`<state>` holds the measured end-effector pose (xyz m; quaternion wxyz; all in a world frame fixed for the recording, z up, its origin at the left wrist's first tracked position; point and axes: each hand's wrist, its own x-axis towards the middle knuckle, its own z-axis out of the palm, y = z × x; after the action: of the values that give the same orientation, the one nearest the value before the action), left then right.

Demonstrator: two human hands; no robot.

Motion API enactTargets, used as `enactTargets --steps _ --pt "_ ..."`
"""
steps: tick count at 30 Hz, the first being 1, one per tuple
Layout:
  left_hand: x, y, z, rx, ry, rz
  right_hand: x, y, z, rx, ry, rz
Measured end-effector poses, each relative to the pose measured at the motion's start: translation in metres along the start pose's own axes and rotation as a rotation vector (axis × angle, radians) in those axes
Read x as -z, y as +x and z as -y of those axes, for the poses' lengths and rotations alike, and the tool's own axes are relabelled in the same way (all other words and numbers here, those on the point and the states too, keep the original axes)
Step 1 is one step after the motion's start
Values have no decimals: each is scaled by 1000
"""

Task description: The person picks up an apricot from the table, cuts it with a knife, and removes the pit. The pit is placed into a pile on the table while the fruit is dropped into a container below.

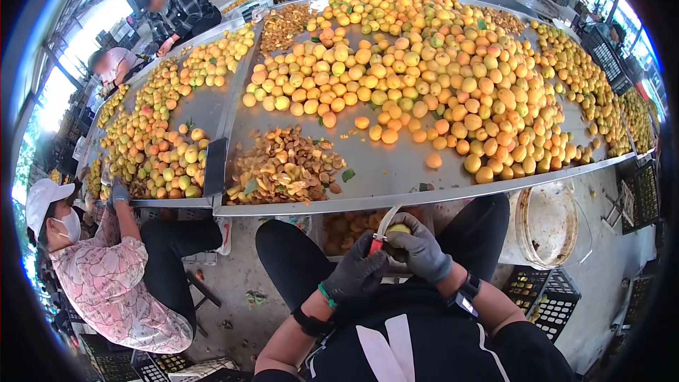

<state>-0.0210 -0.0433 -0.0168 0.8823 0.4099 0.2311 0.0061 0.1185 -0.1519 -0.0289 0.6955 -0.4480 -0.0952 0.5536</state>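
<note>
My left hand [359, 266], in a dark grey glove, is closed round a small knife [378, 243] with a red handle and a pale, curved blade pointing up. Beside it my right hand [421, 246], gloved in grey, grips a yellow-green apricot [398, 229] close against the blade. The fingers hide most of the fruit. Both hands are over my lap, just short of the metal table's front edge [318, 208]. Below that edge, partly hidden by my hands and legs, a container of apricot pieces [341, 232] is visible.
Whole apricots [453, 78] cover much of the table, with a heap of cut pieces [286, 166] near its front edge. A white bucket [548, 226] and a black crate [543, 300] stand to my right. A person in pink [117, 283] sits at my left; others work across the table.
</note>
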Motion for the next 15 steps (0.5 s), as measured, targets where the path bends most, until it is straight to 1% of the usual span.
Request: enactTargets --steps 3,5,6,7,8,9,10,11,12,13,14,15 --pt "-2 1 -4 44 -23 -6 -12 -9 13 -7 33 49" --pt "-6 4 0 -148 225 -113 -16 -13 15 -5 65 84" --pt "-4 5 3 -146 222 -117 -17 -13 14 104 -35 70" --pt "0 7 7 -287 481 -145 -17 -13 12 213 -135 55" --pt "3 9 10 -427 741 -169 -17 -14 10 210 -134 56" --pt "3 10 13 -425 740 -171 -16 -14 7 188 -115 -3" --pt "3 11 16 -498 883 -230 -15 -14 5 166 -96 -63" --pt "2 11 18 -570 1024 -289 -13 -13 3 163 -96 -65" --pt "2 11 19 -567 1022 -289 -11 -12 1 205 -130 -48" --pt "-1 9 17 -559 1089 -302 -11 -12 1 247 -165 -30" --pt "-4 6 14 -551 1158 -316 -12 -13 2 244 -165 -30" --pt "-8 4 11 -547 1157 -318 -16 -17 5 220 -126 -43"
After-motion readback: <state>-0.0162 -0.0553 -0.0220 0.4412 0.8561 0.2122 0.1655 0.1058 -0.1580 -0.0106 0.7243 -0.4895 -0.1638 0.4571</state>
